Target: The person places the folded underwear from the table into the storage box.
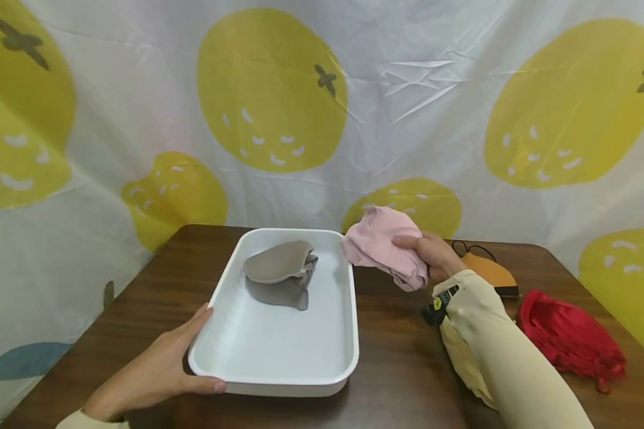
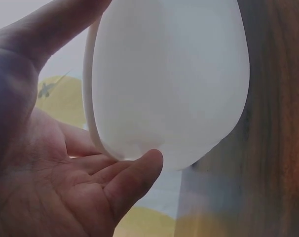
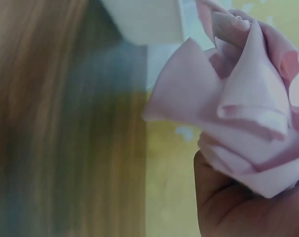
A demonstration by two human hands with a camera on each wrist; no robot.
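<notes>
A white rectangular tray (image 1: 279, 357) stands on the table with a folded grey cloth item (image 1: 279, 274) lying in its far half. At the tray's near left corner my left hand (image 1: 158, 366) grips the rim, thumb on the near side and fingers along the left side. The left wrist view shows the fingers of that hand (image 2: 65, 182) against the tray wall (image 2: 169, 79). Just right of the tray's far right corner, my right hand (image 1: 434, 253) holds a crumpled pink cloth (image 1: 383, 244) above the table. Its folds (image 3: 258, 94) hide most of the fingers in the right wrist view.
Right of the right hand lies an orange item (image 1: 488, 271) with a black edge and dark cord loops. Nearer is a red gathered cloth (image 1: 569, 333) with tassels. Cream cloth (image 1: 467, 357) shows under the right forearm. A fruit-patterned curtain (image 1: 408, 119) hangs behind the table.
</notes>
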